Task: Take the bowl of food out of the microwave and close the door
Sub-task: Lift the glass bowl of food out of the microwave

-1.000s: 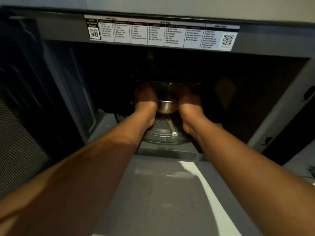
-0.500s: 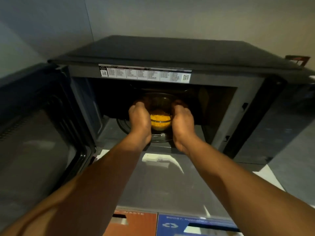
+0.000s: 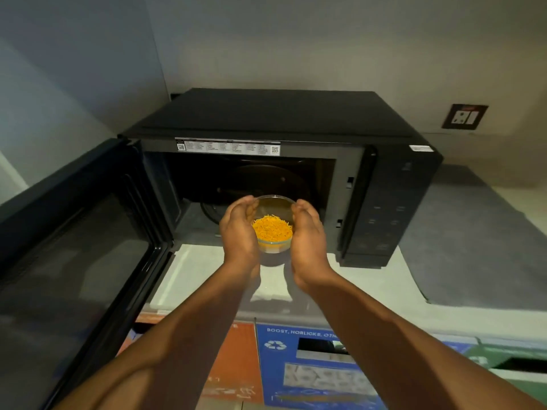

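A clear glass bowl (image 3: pixel 273 229) of shredded orange-yellow food is held between both hands, just in front of the microwave's opening and above the counter. My left hand (image 3: pixel 239 235) cups its left side and my right hand (image 3: pixel 307 236) cups its right side. The black microwave (image 3: pixel 275 113) stands on the counter with its cavity lit dimly and its glass turntable (image 3: pixel 211 210) partly visible behind the bowl. The microwave door (image 3: pixel 74 255) is swung wide open to the left.
The pale countertop (image 3: pixel 370 285) runs in front of and to the right of the microwave. A wall socket (image 3: pixel 464 116) sits on the back wall at right. Below the counter edge are orange, blue and green recycling bin labels (image 3: pixel 310 365).
Both hands have drawn the bowl out of the cavity toward me, off the turntable. The camera has pulled back and up, showing the whole microwave.
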A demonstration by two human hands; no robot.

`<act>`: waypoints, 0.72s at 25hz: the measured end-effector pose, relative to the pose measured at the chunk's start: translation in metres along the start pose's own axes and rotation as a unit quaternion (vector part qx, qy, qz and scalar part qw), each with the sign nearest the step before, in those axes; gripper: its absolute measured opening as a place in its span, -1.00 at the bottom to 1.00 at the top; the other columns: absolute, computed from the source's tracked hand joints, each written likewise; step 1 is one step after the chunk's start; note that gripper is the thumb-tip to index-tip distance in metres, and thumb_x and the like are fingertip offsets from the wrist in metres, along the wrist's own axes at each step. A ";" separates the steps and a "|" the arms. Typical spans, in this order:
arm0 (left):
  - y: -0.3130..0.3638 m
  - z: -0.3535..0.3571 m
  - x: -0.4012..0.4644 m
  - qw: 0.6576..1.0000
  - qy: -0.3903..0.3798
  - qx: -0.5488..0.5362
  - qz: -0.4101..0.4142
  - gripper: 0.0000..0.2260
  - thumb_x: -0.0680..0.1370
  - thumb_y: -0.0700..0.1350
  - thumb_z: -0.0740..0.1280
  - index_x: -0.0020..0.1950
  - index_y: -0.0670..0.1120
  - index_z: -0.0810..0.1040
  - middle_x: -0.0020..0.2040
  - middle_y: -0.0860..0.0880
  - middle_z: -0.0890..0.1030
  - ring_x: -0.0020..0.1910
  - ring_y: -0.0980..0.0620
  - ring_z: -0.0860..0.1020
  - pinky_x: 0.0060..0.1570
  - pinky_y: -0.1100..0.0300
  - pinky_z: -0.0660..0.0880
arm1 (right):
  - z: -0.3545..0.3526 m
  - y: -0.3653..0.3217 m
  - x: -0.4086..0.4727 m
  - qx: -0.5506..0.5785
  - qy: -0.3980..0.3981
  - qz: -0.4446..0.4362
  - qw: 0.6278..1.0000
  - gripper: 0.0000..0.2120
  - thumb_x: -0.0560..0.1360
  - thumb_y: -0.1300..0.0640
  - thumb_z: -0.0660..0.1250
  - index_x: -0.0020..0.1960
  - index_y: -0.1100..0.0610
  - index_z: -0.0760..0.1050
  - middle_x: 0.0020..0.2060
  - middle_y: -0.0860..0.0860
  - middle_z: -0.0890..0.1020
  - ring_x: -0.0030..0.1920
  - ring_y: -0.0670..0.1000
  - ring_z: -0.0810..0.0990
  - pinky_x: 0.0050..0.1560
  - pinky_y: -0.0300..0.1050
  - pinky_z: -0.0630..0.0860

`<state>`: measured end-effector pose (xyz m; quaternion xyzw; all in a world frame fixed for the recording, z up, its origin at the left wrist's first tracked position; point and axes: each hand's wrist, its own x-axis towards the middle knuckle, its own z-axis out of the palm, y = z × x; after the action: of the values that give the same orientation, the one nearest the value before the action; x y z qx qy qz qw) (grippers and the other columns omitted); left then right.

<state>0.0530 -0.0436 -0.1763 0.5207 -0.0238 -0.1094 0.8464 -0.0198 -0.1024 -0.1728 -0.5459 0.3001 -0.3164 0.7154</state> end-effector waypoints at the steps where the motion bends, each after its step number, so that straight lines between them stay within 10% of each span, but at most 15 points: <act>1: 0.004 0.003 -0.011 1.000 0.003 0.002 -0.003 -0.76 0.63 -0.24 0.17 0.19 -0.23 0.59 -0.04 -0.08 0.69 -0.09 0.06 0.66 -0.28 0.41 0.52 | -0.006 -0.003 -0.007 0.003 0.001 0.003 1.000 -0.63 0.67 0.04 0.10 0.46 0.05 0.36 0.32 0.03 0.53 0.26 -0.01 0.53 0.19 -0.19 0.47; 11: -0.037 0.041 -0.097 0.994 -0.055 0.046 -0.080 -0.86 0.61 -0.13 0.30 0.09 0.00 0.63 0.07 -0.06 0.69 0.08 -0.02 0.64 -0.01 0.20 0.49 | -0.091 -0.016 -0.054 0.022 0.137 0.050 0.989 -0.69 0.64 -0.04 0.16 0.35 -0.06 0.45 0.18 -0.03 0.58 0.15 -0.05 0.57 0.13 -0.12 0.53; 18: -0.106 0.129 -0.167 0.983 -0.107 0.023 -0.145 -0.84 0.62 -0.18 0.29 0.16 -0.11 0.60 0.03 -0.11 0.68 -0.06 0.00 0.65 -0.19 0.25 0.57 | -0.208 -0.038 -0.040 -0.006 0.251 0.040 0.967 -0.71 0.54 -0.06 0.18 0.16 -0.05 0.58 0.09 0.09 0.67 0.09 0.16 0.65 0.14 0.12 0.61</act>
<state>-0.1468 -0.1676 -0.1985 0.5235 -0.0407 -0.2855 0.8017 -0.2107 -0.2019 -0.1788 -0.4410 0.4934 -0.4126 0.6260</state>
